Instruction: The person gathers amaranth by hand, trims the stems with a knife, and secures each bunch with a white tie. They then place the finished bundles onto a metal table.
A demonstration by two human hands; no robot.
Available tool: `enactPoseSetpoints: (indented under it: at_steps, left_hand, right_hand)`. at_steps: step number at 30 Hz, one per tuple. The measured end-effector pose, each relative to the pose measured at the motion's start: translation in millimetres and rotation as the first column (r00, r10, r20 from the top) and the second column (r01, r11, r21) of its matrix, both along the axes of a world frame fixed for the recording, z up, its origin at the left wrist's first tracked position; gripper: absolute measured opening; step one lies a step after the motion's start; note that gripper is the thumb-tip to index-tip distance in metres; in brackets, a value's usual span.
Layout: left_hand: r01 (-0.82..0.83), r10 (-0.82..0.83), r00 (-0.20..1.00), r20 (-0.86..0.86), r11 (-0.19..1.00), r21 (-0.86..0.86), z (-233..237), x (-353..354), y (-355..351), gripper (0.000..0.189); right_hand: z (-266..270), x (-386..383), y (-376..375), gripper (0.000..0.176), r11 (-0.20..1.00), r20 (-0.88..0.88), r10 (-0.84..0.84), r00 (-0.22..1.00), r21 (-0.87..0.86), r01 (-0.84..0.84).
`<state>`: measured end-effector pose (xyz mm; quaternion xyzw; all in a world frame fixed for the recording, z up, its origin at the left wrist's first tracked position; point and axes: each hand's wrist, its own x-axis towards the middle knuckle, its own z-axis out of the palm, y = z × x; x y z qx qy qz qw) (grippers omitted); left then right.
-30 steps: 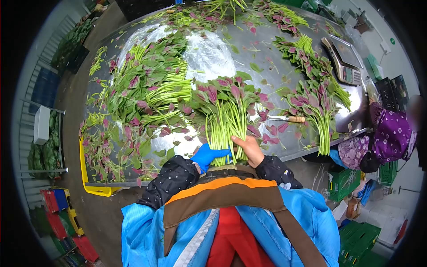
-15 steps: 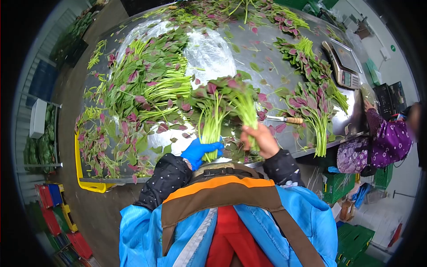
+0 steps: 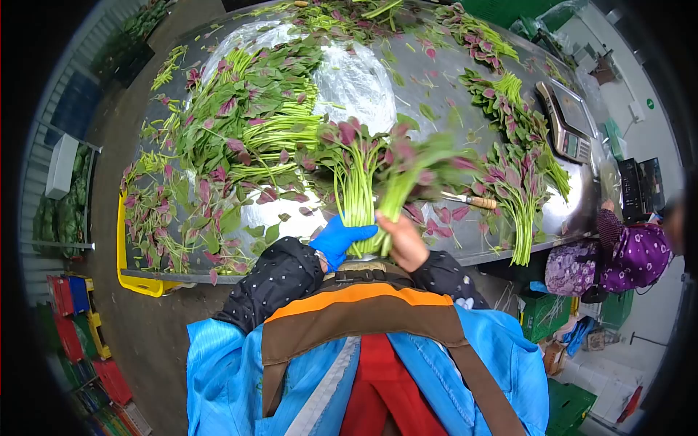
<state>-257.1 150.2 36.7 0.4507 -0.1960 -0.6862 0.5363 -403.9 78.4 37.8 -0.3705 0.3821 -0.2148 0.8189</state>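
My left hand (image 3: 339, 241), in a blue glove, is closed around the stems of a bunch of red-and-green leafy greens (image 3: 356, 182), held upright. Beside it my bare right hand (image 3: 404, 241) grips a second bunch of leafy greens (image 3: 407, 182), tilted to the right, its leaves smeared by motion. The lower stems of both bunches come close together between my hands. To the right of them a knife with a wooden handle (image 3: 481, 203) lies on the metal table, its blade partly under leaves. A finished-looking bundle of greens (image 3: 519, 203) rests at the table's right edge.
A large heap of greens (image 3: 247, 123) lies on clear plastic (image 3: 356, 83) at the left. More bunches (image 3: 509, 109) line the right side near a digital scale (image 3: 571, 123). A yellow crate (image 3: 138, 282) stands below the left edge. Another person in purple (image 3: 640, 254) is at the right.
My hands have come closer together. The right-hand bunch has swung from nearly upright to a rightward tilt, and the left-hand bunch has moved slightly right. The whole view has shifted a little.
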Motion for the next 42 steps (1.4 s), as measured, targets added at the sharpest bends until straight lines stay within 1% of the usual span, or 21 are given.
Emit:
enactPoseSetpoints:
  at_steps: [1, 4, 6, 9, 11, 12, 13, 16, 17, 19, 20, 25, 29, 31, 32, 33, 34, 35, 37, 40, 42]
  left_hand:
    - [-0.018, 0.019, 1.000, -0.025, 1.000, 0.014, -7, -1, 3, 0.044]
    - [-0.053, 0.056, 0.997, -0.061, 0.997, 0.051, -12, -3, 11, 0.045]
    - [0.025, -0.010, 0.993, -0.116, 0.991, 0.132, -3, 0, 10, 0.046]
    - [0.131, -0.111, 0.981, -0.160, 0.984, 0.124, -3, -1, 7, 0.038]
    - [0.274, -0.269, 0.959, -0.086, 0.961, 0.042, 0, -1, 5, 0.033]
    - [0.265, -0.263, 0.962, -0.069, 0.964, 0.022, 0, 0, 3, 0.030]
    - [0.257, -0.257, 0.965, -0.050, 0.966, -0.002, 2, -1, 2, 0.026]
    - [0.158, -0.152, 0.985, -0.079, 0.984, 0.081, -2, -5, 4, 0.032]
    - [0.113, -0.099, 0.989, -0.113, 0.986, 0.123, 1, -7, 6, 0.037]
    - [0.074, -0.059, 0.993, -0.100, 0.985, 0.157, 10, -8, 7, 0.038]
    - [0.075, -0.064, 0.995, -0.076, 0.984, 0.160, 14, -8, 4, 0.038]
    - [0.095, -0.100, 0.995, 0.023, 0.985, 0.143, 8, -13, 6, 0.037]
    - [0.110, -0.118, 0.992, 0.041, 0.982, 0.154, 7, -12, 7, 0.036]
    - [0.115, -0.115, 0.993, 0.013, 0.993, 0.040, -20, -17, 6, 0.035]
    - [0.090, -0.090, 0.996, -0.019, 0.996, -0.008, -42, -22, 5, 0.033]
    - [0.118, -0.131, 0.981, 0.146, 0.989, 0.095, -44, -25, 1, 0.035]
    - [0.139, -0.196, 0.938, 0.287, 0.968, 0.207, -45, -27, -4, 0.037]
    - [0.335, -0.415, 0.792, 0.447, 0.909, 0.249, -68, -32, -21, 0.038]
    - [0.646, -0.648, 0.276, 0.710, 0.672, 0.361, -120, -38, -59, 0.040]
    - [0.722, -0.264, 0.399, 0.878, 0.681, -0.124, -130, -19, -51, 0.043]
    - [0.445, -0.302, 0.698, 0.649, 0.894, -0.063, -73, -12, -16, 0.036]
  right_hand:
    - [0, 5, 7, 0.037, 0.996, 0.015, 0.065, 0.998, 0.059, -0.066]
    - [-6, 9, 3, 0.043, 0.976, -0.121, 0.189, 0.974, -0.085, -0.200]
    - [-15, 8, 2, 0.043, 0.934, -0.244, 0.241, 0.939, -0.207, -0.293]
    - [-36, 6, -7, 0.052, 0.694, -0.434, 0.178, 0.883, -0.580, -0.426]
    - [-25, 6, -4, 0.053, 0.814, -0.333, 0.295, 0.896, -0.404, -0.418]
    - [-17, 7, -7, 0.054, 0.853, -0.272, 0.339, 0.901, -0.316, -0.416]
    - [-11, 9, -9, 0.056, 0.830, -0.262, 0.344, 0.902, -0.364, -0.422]
    - [5, 3, -33, 0.060, 0.619, -0.606, 0.352, 0.713, -0.421, -0.663]
    - [8, 2, -32, 0.054, 0.701, -0.536, 0.149, 0.831, -0.536, -0.471]
    - [31, -5, -38, 0.044, 0.683, -0.487, -0.124, 0.865, -0.674, -0.282]
    - [40, -2, -39, 0.036, 0.694, -0.434, -0.154, 0.888, -0.687, -0.215]
    - [58, 33, -39, 0.025, 0.538, -0.550, -0.118, 0.827, -0.735, -0.412]
    - [28, 31, -43, 0.016, 0.481, -0.375, -0.113, 0.920, -0.831, -0.280]
    - [29, 26, -45, 0.015, 0.659, -0.461, -0.091, 0.883, -0.692, -0.294]
    - [25, 27, -46, 0.016, 0.704, -0.360, -0.091, 0.929, -0.683, -0.195]
    - [24, 31, -51, 0.018, 0.676, -0.476, -0.121, 0.871, -0.683, -0.279]
    - [27, 35, -54, 0.019, 0.678, -0.471, -0.058, 0.880, -0.666, -0.311]
    - [25, 39, -57, 0.020, 0.659, -0.423, -0.029, 0.906, -0.689, -0.301]
    - [21, 39, -67, 0.019, 0.635, -0.429, 0.018, 0.903, -0.693, -0.342]
    - [1, 34, -74, 0.014, 0.761, -0.362, 0.037, 0.932, -0.594, -0.261]
    - [11, 34, -62, 0.012, 0.848, -0.281, 0.066, 0.957, -0.490, -0.203]
